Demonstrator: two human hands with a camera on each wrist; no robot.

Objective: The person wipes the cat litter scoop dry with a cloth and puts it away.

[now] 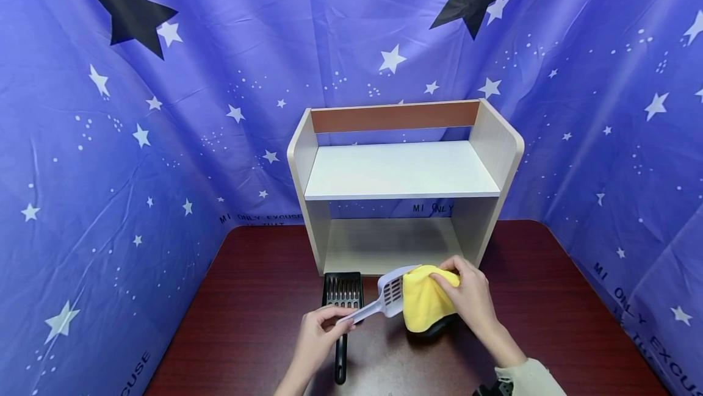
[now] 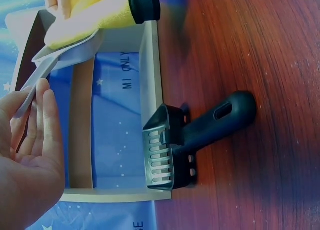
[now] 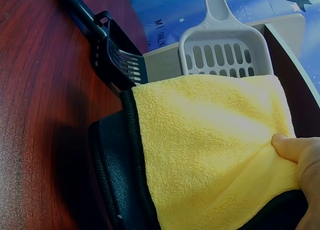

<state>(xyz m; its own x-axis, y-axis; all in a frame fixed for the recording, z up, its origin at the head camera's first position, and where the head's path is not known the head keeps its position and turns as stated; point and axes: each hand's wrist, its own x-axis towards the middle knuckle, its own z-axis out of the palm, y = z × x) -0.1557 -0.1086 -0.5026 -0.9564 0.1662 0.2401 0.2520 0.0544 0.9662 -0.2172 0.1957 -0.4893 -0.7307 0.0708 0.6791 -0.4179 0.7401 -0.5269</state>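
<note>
My left hand (image 1: 317,336) pinches the handle of a pale grey slotted litter scoop (image 1: 392,293) between thumb and fingers. The scoop points right, raised over the table. A yellow cloth (image 1: 427,299) with dark edging is gripped at its upper right by my right hand (image 1: 471,296). In the right wrist view the cloth (image 3: 210,145) overlaps the front part of the scoop's slotted head (image 3: 222,52), and my thumb presses on its yellow face. Below the left hand, a black litter scoop (image 1: 341,356) lies on the table, its handle toward me.
A small two-tier shelf unit (image 1: 401,170) with a white upper board stands at the back of the dark red wooden table (image 1: 241,316). Behind it and on both sides hangs a blue star-print curtain (image 1: 209,79). A dark item (image 1: 434,329) shows beneath the cloth.
</note>
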